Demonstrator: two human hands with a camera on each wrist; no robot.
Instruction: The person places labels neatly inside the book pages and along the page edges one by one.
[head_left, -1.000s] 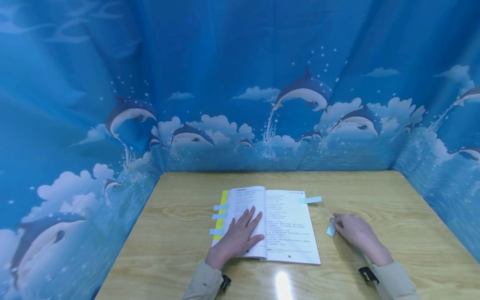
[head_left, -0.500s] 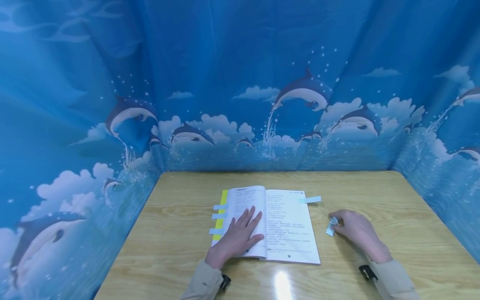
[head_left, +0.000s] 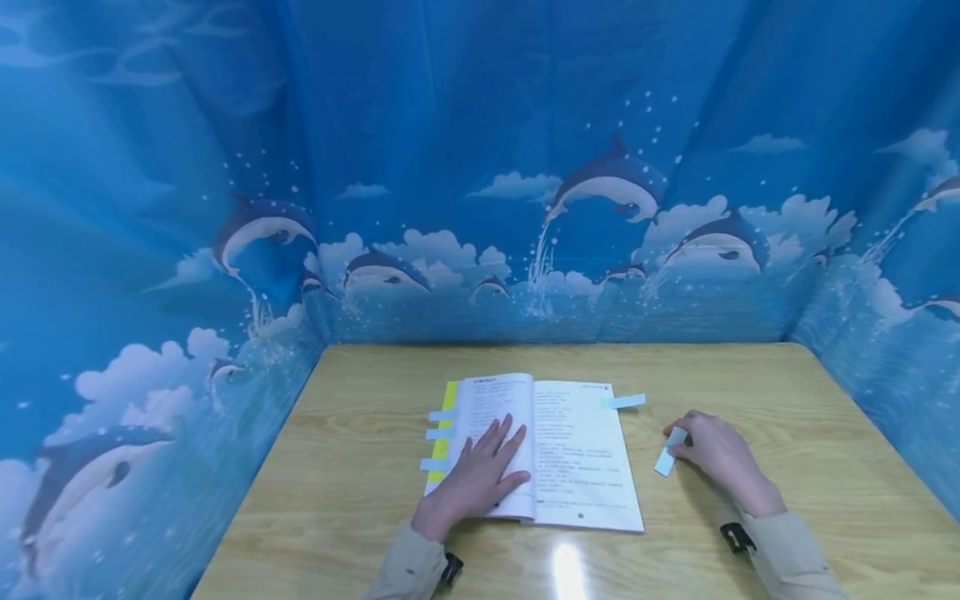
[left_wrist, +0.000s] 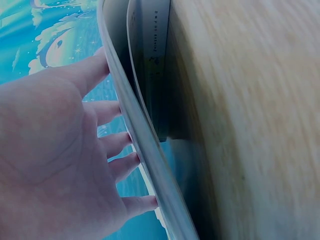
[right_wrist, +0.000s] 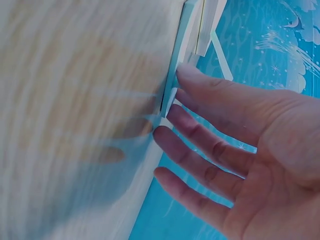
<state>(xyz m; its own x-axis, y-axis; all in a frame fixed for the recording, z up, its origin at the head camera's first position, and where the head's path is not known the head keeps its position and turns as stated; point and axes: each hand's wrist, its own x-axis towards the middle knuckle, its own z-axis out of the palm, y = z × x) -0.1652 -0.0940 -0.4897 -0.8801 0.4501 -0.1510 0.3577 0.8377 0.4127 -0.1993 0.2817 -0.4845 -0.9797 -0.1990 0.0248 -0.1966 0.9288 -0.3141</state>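
Note:
An open book (head_left: 585, 467) lies on the table with printed pages showing. My left hand (head_left: 480, 477) rests on its left page with fingers spread straight; the left wrist view shows the fingertips of this hand (left_wrist: 65, 145) against the page side and the book's thick edge (left_wrist: 137, 115) raised off the wood. Right of the book, my right hand (head_left: 716, 454) pinches a narrow light-blue sticky-note pad (head_left: 666, 461) by its far end. In the right wrist view, the thumb of that hand (right_wrist: 240, 145) lies on the pad (right_wrist: 176, 65), and the other fingers are loosely bent.
A blue sticky tab (head_left: 628, 401) juts from the right page's upper edge. Several more blue tabs (head_left: 441, 434) stick out at the left over a yellow strip (head_left: 450, 392). The wooden table (head_left: 360, 450) meets a blue dolphin-print curtain (head_left: 480, 167) behind.
The blue pad's far end looked bent under the right fingers before and now looks straight. My right hand has shifted slightly away from me. The left hand stays on the page.

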